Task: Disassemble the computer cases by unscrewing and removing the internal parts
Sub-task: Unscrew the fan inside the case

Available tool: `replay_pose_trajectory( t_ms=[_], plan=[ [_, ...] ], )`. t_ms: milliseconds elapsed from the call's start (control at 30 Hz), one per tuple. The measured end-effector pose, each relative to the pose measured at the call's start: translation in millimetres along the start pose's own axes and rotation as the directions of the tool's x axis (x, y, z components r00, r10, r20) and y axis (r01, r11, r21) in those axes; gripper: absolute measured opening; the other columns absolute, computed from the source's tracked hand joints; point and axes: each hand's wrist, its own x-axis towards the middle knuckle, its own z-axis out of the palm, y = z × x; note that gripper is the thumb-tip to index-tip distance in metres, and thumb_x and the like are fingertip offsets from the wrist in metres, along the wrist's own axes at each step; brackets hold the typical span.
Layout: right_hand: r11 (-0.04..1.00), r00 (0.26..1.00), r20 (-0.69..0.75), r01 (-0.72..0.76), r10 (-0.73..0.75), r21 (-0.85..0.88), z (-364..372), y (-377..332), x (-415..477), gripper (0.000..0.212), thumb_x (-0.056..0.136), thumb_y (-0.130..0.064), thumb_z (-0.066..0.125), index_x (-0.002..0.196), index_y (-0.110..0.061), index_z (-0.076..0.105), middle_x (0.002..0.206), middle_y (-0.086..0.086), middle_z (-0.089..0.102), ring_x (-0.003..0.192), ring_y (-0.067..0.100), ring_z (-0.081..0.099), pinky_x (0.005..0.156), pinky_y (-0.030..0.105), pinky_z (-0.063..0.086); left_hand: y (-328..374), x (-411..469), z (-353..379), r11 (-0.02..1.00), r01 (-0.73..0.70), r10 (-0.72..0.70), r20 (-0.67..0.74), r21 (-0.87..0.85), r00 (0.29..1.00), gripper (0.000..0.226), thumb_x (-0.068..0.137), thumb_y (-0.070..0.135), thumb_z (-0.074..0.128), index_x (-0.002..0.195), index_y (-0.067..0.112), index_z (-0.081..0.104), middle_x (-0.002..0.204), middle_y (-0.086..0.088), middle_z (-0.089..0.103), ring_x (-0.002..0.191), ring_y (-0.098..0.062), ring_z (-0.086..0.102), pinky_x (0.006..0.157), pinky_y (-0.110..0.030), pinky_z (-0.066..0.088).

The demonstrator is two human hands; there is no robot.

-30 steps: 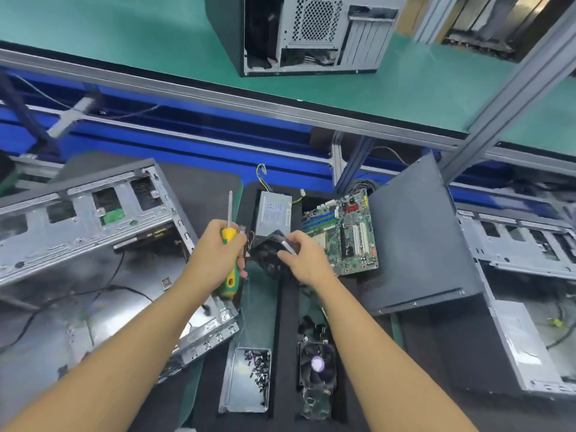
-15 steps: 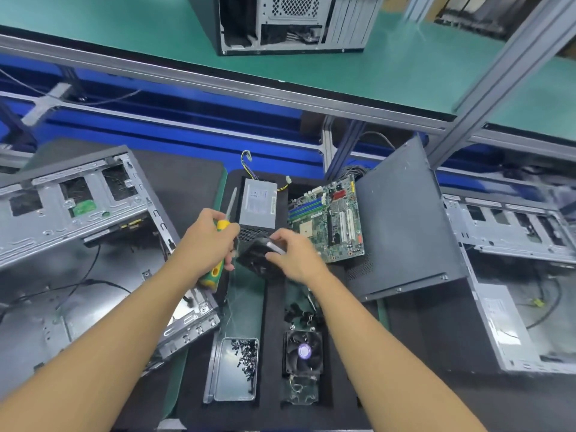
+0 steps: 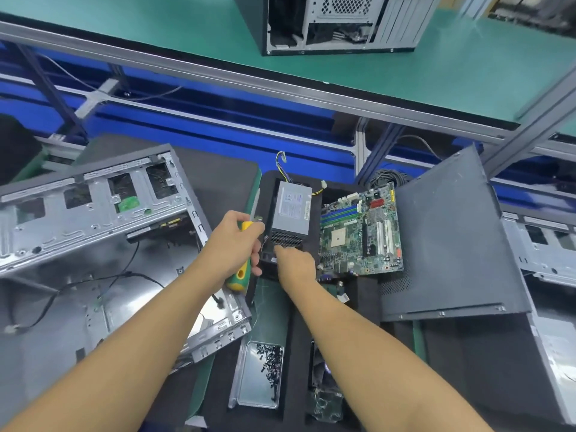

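Observation:
My left hand [image 3: 232, 244] grips a yellow-and-green screwdriver [image 3: 240, 277], shaft pointing up and away. My right hand [image 3: 296, 265] holds a small black fan [image 3: 268, 260] low against the near end of the grey power supply [image 3: 293, 207]; my fingers hide most of the fan. To the left lies an open, stripped computer case [image 3: 93, 219] with loose black cables inside. A green motherboard [image 3: 358, 232] lies to the right of the power supply on the black foam.
A dark side panel [image 3: 452, 238] leans to the right of the motherboard, and another open case [image 3: 545, 244] lies beyond it. Near me sit a metal tray of screws [image 3: 258, 400] and a CPU cooler [image 3: 324, 400], half hidden by my right arm. A tower case [image 3: 343, 23] stands on the green shelf.
My right hand has carried the black fan forward and down, up against the power supply. My left hand with the screwdriver has stayed close beside it.

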Motion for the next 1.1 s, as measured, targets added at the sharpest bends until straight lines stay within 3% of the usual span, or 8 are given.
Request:
replay_pose_trajectory(
  t_ms=[267,467,533,600,700,900,967,1100],
  plan=[
    [0.985,0.999,-0.047,0.002,-0.010,-0.172,26,-1,11,0.035,0.087,-0.012,0.066,0.119,-0.014,0.054,0.114,0.007,0.068,0.109,0.029,0.061,0.091,0.040,0.037,-1,0,-6,0.999,0.021,-0.020,0.035,-0.039,0.999,0.021,0.097,0.026,0.055,0.113,0.014,0.050,0.061,-0.004,0.055,0.045,-0.015,0.050,0.050,-0.033,0.054],
    [0.987,0.994,-0.106,-0.015,0.032,0.158,-4,-2,-2,0.036,0.095,-0.011,0.057,0.130,-0.016,0.054,0.128,0.004,0.059,0.120,0.028,0.053,0.099,0.040,0.038,5,-7,-6,0.988,0.024,-0.011,0.085,-0.155,0.996,0.017,0.103,0.023,0.049,0.114,0.010,0.052,0.067,-0.008,0.055,0.050,-0.018,0.055,0.058,-0.037,0.058],
    [0.837,0.988,-0.112,-0.031,0.109,0.546,-35,-4,-17,0.030,0.097,-0.006,0.048,0.122,-0.016,0.064,0.116,0.001,0.069,0.107,0.025,0.062,0.098,0.039,0.047,8,-12,-10,0.969,0.001,0.029,0.120,-0.247,0.992,0.015,0.105,0.019,0.046,0.111,0.008,0.054,0.077,-0.011,0.063,0.059,-0.022,0.064,0.063,-0.038,0.060],
    [0.483,0.984,-0.071,-0.018,0.165,0.875,-73,-9,-36,0.027,0.098,-0.004,0.044,0.110,-0.012,0.068,0.094,0.001,0.075,0.082,0.022,0.070,0.084,0.040,0.057,9,-17,-15,0.953,-0.049,0.095,0.142,-0.300,0.985,0.014,0.106,0.018,0.045,0.112,0.008,0.053,0.093,-0.007,0.075,0.081,-0.024,0.073,0.071,-0.035,0.060],
    [0.179,0.998,-0.054,0.048,0.031,0.983,-124,-15,-64,0.024,0.104,-0.016,0.044,0.105,-0.015,0.067,0.092,0.004,0.073,0.074,0.017,0.064,0.070,0.030,0.054,16,-24,-18,0.927,-0.139,0.191,0.120,-0.348,0.974,0.013,0.107,0.017,0.043,0.114,0.009,0.051,0.120,-0.003,0.072,0.108,-0.023,0.070,0.087,-0.037,0.055],
    [0.525,0.970,-0.078,0.192,-0.231,0.829,-166,-33,-96,0.031,0.099,-0.031,0.062,0.126,-0.017,0.056,0.105,0.001,0.069,0.096,0.011,0.067,0.089,0.032,0.054,39,-42,-24,0.862,-0.213,0.307,0.139,-0.460,0.941,0.012,0.107,0.019,0.042,0.110,0.011,0.051,0.128,-0.001,0.069,0.119,-0.017,0.064,0.090,-0.035,0.056],
    [0.443,0.965,-0.093,0.197,-0.246,0.875,-166,-43,-103,0.029,0.100,-0.019,0.061,0.126,-0.013,0.052,0.096,0.012,0.068,0.087,0.032,0.068,0.084,0.047,0.056,42,-49,-29,0.836,-0.188,0.303,0.149,-0.515,0.941,0.013,0.107,0.019,0.042,0.112,0.009,0.049,0.127,-0.004,0.069,0.119,-0.018,0.065,0.079,-0.032,0.059],
    [0.229,0.951,-0.053,0.127,-0.304,0.965,-153,-57,-104,0.036,0.096,-0.021,0.059,0.129,-0.020,0.045,0.077,0.001,0.066,0.059,0.021,0.057,0.053,0.033,0.048,32,-61,-55,0.867,-0.204,0.280,0.105,-0.454,0.954,0.023,0.104,0.021,0.048,0.121,0.007,0.055,0.123,-0.004,0.071,0.112,-0.020,0.068,0.079,-0.029,0.059]
  ],
)
